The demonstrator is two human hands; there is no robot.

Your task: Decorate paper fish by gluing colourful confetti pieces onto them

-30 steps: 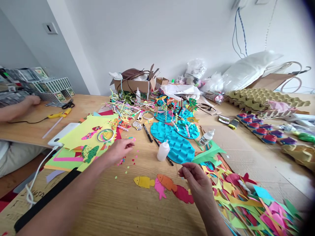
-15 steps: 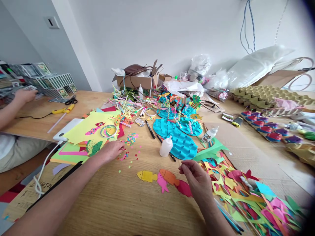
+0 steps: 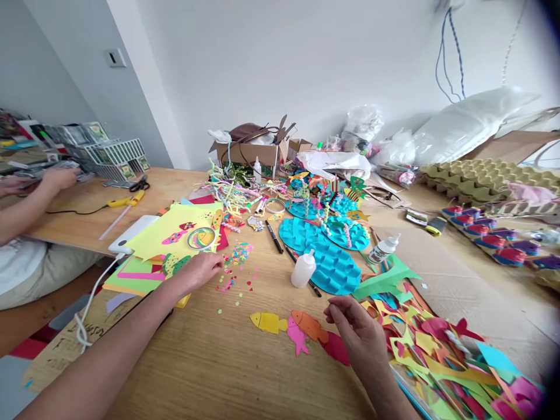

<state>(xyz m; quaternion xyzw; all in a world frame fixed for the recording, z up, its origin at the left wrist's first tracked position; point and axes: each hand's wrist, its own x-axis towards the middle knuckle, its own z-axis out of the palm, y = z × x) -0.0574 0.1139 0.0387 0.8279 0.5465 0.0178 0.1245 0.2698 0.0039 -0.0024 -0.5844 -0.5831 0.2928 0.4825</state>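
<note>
My left hand (image 3: 202,273) is over the left part of the table, fingers curled together, beside a pile of small coloured paper dots (image 3: 241,252). Whatever its fingertips may hold is hidden. My right hand (image 3: 359,329) has thumb and forefinger pressed together; I cannot make out anything between them. It is just above a dark pink paper fish (image 3: 336,347). Left of it lie an orange paper fish (image 3: 308,324), a pink paper fish (image 3: 297,339) and a yellow paper fish (image 3: 268,322). A white squeeze bottle (image 3: 303,270) stands behind the fish.
Blue textured boards (image 3: 335,271) lie mid-table, with a glue bottle (image 3: 384,249) at their right. Paper scraps (image 3: 441,361) cover the right side. Yellow paper sheets (image 3: 161,233) and a roll of tape (image 3: 201,238) are at left. A co-worker's hand (image 3: 61,177) works at far left.
The view has shifted, so everything appears a little further right and lower. Both my hands keep nearly the same poses. More of the co-worker's hands shows at far left.
</note>
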